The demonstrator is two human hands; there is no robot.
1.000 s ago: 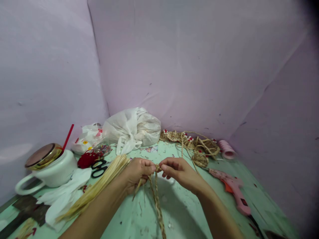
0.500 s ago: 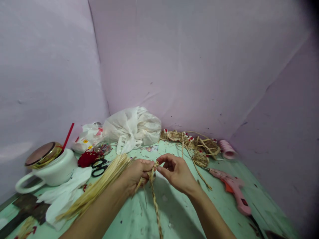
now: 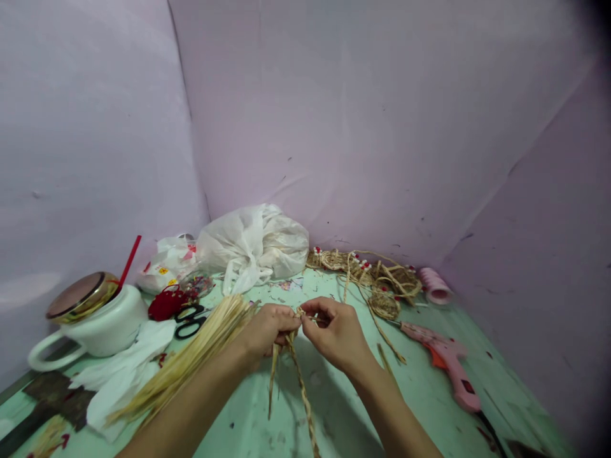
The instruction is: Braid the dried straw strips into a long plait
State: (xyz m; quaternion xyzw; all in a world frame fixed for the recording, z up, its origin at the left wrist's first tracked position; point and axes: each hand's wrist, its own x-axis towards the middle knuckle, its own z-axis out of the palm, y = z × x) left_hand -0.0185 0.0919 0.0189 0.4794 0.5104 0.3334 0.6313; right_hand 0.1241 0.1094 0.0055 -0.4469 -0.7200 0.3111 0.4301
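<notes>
1. Through the head camera I see the braided cord [image 3: 304, 394] at front centre, its upper end between the two hands. From there it hangs over the pale green table [image 3: 252, 429] and runs out of the bottom of view.
2. Left hand [image 3: 274, 327]: closed, thumb and fingers gripping the cord near its upper end. A loose strand [image 3: 272, 381] dangles beneath it.
3. Right hand [image 3: 334, 331]: thumb and forefinger pinched on the same end, facing the left; other fingers curled. Fingertips small at my range; finer detail I cannot tell.
4. Left of the hands: straw bundle [image 3: 191, 359] lying slantwise, partly behind the left forearm. Beside it, black-handled scissors [image 3: 189, 327] and a red pouch-like item [image 3: 165, 305].
5. Farther left: white mug [image 3: 112, 324] with a gold-rimmed round object [image 3: 82, 298] tilted on top and a red stick [image 3: 130, 264] rising from it. White crumpled sheet [image 3: 131, 362] in front.
6. At the back: knotted plastic bag [image 3: 260, 245]; to its right, woven straw pieces [image 3: 384, 305] with red and white beads, then a pink spool [image 3: 435, 286].
7. Right side: pink glue gun [image 3: 456, 366], lying on the table, nozzle towards the woven pieces.
</notes>
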